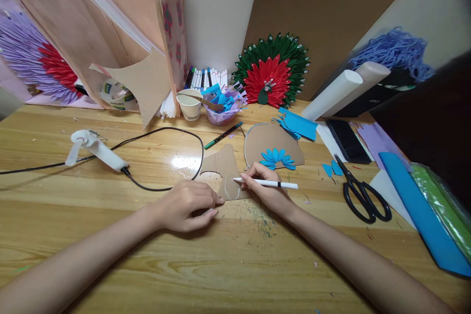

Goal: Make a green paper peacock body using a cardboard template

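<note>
My right hand (270, 189) grips a white marker pen (272, 184), its tip on a scrap of cardboard (224, 162). A pale, rounded outline (232, 196) shows on that scrap under the tip. At the scrap's lower left edge rests my left hand (191, 206), fingers loosely curled, thumb apart, and one fingertip touching the cardboard. Just behind my right hand lies a rounded cardboard piece (274, 140), with a fan of blue paper petals (277, 158) along its lower edge. A dark green marker (223, 135) lies beyond the scrap.
Black-handled scissors (362, 198), blue paper scraps (333, 169) and a phone (348, 141) lie at right. At left stands a hot glue gun (99, 149) with a looping cable. Behind are a paper cup (190, 105), a bowl of scraps (222, 117) and a red-green paper peacock (270, 71).
</note>
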